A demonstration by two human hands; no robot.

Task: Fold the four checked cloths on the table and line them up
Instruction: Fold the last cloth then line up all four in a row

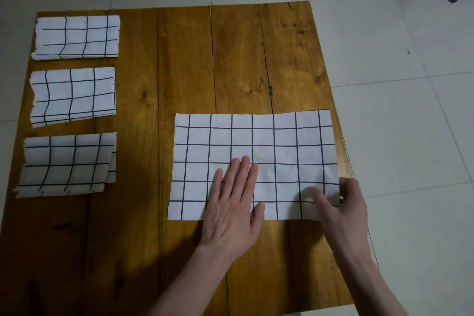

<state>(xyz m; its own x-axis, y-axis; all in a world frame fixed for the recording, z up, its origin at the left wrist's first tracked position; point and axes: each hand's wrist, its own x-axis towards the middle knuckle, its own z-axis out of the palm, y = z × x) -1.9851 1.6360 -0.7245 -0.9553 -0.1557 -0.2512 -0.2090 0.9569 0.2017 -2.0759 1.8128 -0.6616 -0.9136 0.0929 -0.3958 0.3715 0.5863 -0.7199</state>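
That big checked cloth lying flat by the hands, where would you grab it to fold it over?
Probably at the near right corner of the big cloth, coming from the right, where the right hand already pinches it. It lies flat, so only edges and corners offer a hold, while the left hand presses the middle.

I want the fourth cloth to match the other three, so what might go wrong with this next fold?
1. The right hand pinches only the near right corner of the large cloth; folding from one corner may skew the edges.
2. That cloth lies close to the table's right edge and could slide over it.
3. The left hand presses flat mid-cloth; lifting it early may let layers shift.
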